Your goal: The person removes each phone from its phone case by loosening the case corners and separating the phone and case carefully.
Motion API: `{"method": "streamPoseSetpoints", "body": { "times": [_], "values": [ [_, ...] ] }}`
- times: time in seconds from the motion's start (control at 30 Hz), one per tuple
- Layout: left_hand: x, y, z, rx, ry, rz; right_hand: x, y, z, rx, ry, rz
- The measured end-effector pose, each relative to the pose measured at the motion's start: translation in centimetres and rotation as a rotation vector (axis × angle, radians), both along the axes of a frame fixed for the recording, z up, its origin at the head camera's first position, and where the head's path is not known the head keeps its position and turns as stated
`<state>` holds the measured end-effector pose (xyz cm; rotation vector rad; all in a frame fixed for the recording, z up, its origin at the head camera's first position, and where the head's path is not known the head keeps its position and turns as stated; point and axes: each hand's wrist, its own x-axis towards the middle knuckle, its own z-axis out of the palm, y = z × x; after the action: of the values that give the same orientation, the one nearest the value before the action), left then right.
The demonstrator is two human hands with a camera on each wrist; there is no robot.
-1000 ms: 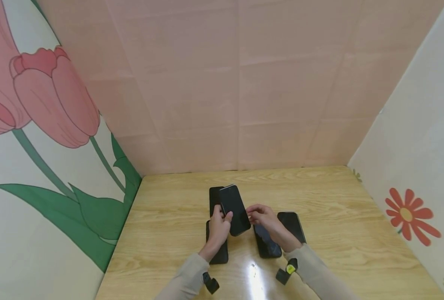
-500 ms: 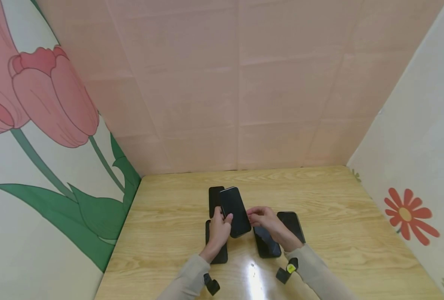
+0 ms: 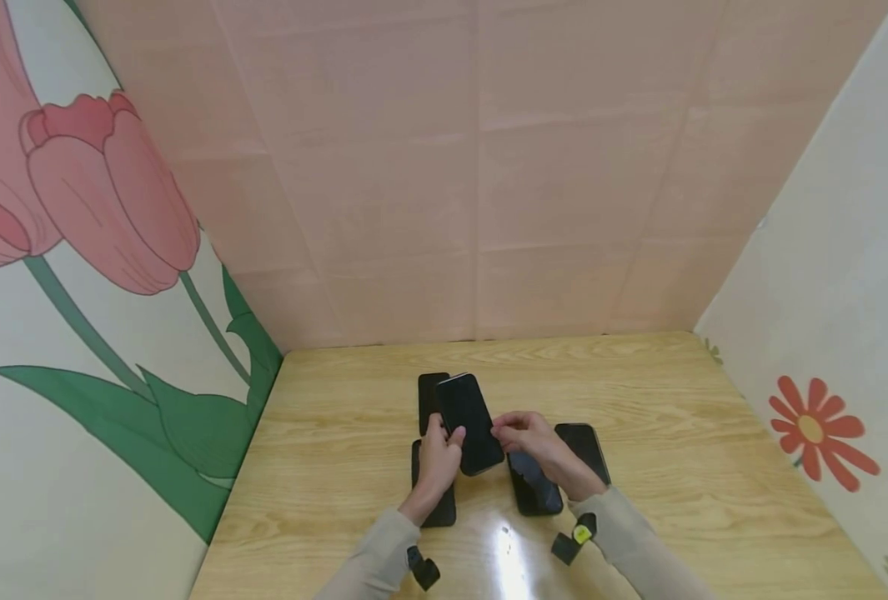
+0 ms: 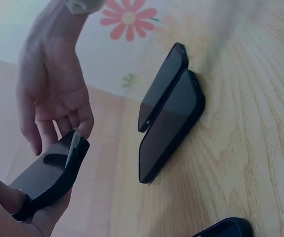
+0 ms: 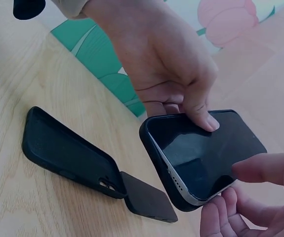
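My left hand (image 3: 438, 462) grips a dark smartphone (image 3: 468, 421) in a black case, thumb on the screen and fingers underneath. In the right wrist view, a silver edge of the phone (image 5: 216, 148) stands slightly out of the black phone case (image 5: 164, 170) at the near end. There my right hand (image 3: 537, 446) pinches the corner, its thumb on the glass and its fingers under the case. Left of the held phone lies an empty black phone case (image 5: 67, 148), open side up. Beyond it is a flat dark slab (image 5: 149, 197), phone-like.
Two more dark phones (image 3: 535, 493) (image 4: 174, 126) lie side by side on the wooden table (image 3: 338, 450), right of the held one and partly under my right forearm. A pink back wall (image 3: 474, 167) and printed side panels border the table.
Both hands stay almost in place on the phone. My right fingertips have shifted slightly left against its edge.
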<state>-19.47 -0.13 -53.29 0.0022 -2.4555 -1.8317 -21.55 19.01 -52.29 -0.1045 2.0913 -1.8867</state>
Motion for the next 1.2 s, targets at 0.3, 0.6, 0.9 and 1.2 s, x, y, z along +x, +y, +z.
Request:
{"method": "streamPoseSetpoints", "body": {
  "times": [0.3, 0.6, 0.9, 1.2],
  "values": [
    [0.04, 0.10, -0.16, 0.041, -0.025, -0.019, 0.00, 0.41, -0.25, 0.013, 0.032, 0.038],
    [-0.04, -0.15, -0.21, 0.035, -0.026, -0.038, -0.15, 0.55, -0.59, -0.019, 0.009, 0.056],
    [-0.03, -0.22, -0.41, 0.049, -0.024, -0.040, -0.09, 0.56, -0.36, -0.004, 0.009, 0.055],
    [0.03, -0.14, -0.91, 0.071, -0.029, -0.024, 0.00, 0.74, -0.16, -0.052, -0.002, 0.103]
  ]
}}
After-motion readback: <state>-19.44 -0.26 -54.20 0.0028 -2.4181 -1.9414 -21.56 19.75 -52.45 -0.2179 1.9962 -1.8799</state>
